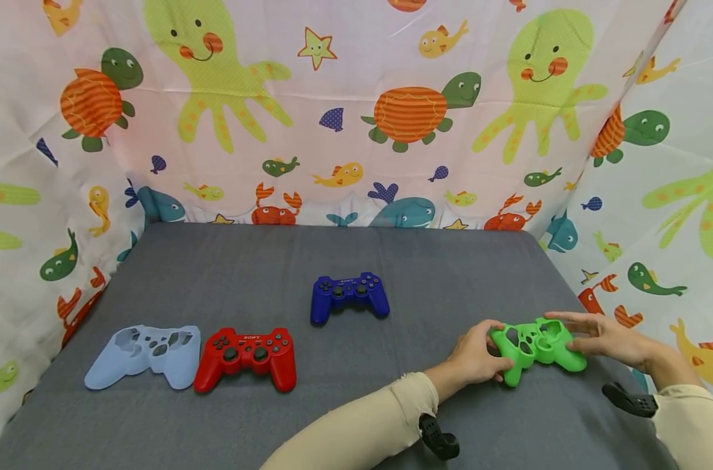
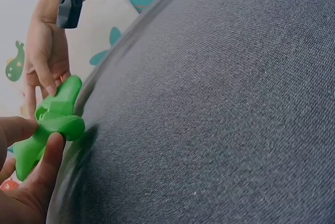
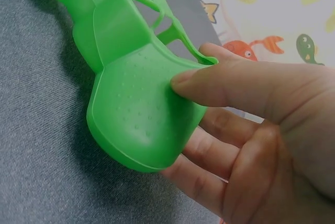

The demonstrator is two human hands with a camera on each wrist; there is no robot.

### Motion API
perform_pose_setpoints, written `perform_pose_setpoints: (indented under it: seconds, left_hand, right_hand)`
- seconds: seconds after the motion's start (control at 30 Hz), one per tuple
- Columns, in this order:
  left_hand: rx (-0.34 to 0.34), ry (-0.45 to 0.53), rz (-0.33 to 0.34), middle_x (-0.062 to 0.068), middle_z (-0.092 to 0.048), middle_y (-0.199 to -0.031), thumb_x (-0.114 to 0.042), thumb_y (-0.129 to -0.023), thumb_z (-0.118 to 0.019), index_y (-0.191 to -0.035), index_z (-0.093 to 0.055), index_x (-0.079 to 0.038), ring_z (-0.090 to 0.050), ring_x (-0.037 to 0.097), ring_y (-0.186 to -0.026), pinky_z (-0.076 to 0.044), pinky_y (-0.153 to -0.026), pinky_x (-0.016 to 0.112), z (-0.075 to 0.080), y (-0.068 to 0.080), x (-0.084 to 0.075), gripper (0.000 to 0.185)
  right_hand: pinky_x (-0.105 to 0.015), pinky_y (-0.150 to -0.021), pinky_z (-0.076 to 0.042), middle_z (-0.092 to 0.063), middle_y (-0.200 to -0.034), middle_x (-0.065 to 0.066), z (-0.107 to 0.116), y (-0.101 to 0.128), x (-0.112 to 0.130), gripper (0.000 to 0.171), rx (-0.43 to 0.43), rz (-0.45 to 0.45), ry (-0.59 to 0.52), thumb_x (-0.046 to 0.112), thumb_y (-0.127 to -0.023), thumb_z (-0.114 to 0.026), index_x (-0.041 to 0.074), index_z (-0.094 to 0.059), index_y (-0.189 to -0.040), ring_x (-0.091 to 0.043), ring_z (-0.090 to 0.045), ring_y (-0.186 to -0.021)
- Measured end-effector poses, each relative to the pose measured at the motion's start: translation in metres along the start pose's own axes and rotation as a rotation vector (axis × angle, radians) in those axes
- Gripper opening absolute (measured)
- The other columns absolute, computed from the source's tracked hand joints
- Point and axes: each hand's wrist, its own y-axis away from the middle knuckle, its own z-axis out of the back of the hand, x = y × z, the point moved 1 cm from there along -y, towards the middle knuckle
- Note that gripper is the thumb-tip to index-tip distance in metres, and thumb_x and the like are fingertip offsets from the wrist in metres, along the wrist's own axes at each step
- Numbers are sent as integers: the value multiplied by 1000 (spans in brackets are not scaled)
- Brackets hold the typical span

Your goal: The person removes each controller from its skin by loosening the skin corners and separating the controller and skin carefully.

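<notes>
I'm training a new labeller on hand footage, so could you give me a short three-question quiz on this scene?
1. True or false: both hands hold the green cover.
2. What lies directly left of the red controller on the grey table?
A. a blue controller
B. a pale blue cover
C. a green cover
3. Fill in: the controller lying alone near the middle of the table is ____.

Key:
1. True. The left hand grips one end and the right hand the other; the right thumb presses on its grip.
2. B, the pale blue cover.
3. Blue, the blue controller.
</notes>
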Motion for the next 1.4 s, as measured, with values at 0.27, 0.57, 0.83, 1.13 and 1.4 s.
perform_pose_setpoints:
  seconds: [0.27, 0.57, 0.83, 1.13, 1.4]
  left_hand:
    - [-10, 10, 5, -3, -59, -90, -5, -82, -82, -130, -59, -30, -57, 12, -47, -50, -46, 23, -3, -2, 5, 59]
    - [-28, 18, 26, -3, -59, -89, -7, -83, -82, -130, -61, -29, -58, 13, -48, -50, -46, 24, -2, -3, 8, 56]
    - [-5, -96, 2, -6, -62, -80, -15, -85, -82, -132, -61, -29, -56, 8, -49, -46, -51, 22, 0, -5, 9, 54]
    - [-7, -104, -10, -8, -58, -77, -13, -85, -82, -134, -61, -29, -55, 8, -48, -47, -49, 21, 1, -5, 11, 55]
    - [9, -59, -17, -7, -61, -75, -11, -86, -80, -137, -61, -27, -57, 9, -49, -48, -50, 21, 4, -3, 11, 56]
  right_hand:
    - [-21, -83, -51, -39, -135, 41, -1, 0, -4, 60, 5, -3, -4, 15, -104, -55, 9, -31, -158, 26, -38, -118]
    - [-18, -83, -49, -39, -136, 44, -5, 0, -10, 58, -5, 30, -17, 12, -103, -54, 7, -33, -157, 27, -38, -118]
    - [-15, -85, -48, -40, -140, 42, -10, -4, -12, 56, -15, 152, -2, 4, -101, -55, 0, -35, -154, 25, -38, -121]
    - [-16, -84, -50, -42, -138, 41, -15, -5, -14, 58, -26, 156, 19, 5, -101, -56, -3, -33, -154, 19, -46, -120]
    - [-15, -84, -49, -43, -139, 41, -16, -3, -17, 59, -59, 166, 32, 6, -101, -58, -2, -34, -154, 22, -43, -121]
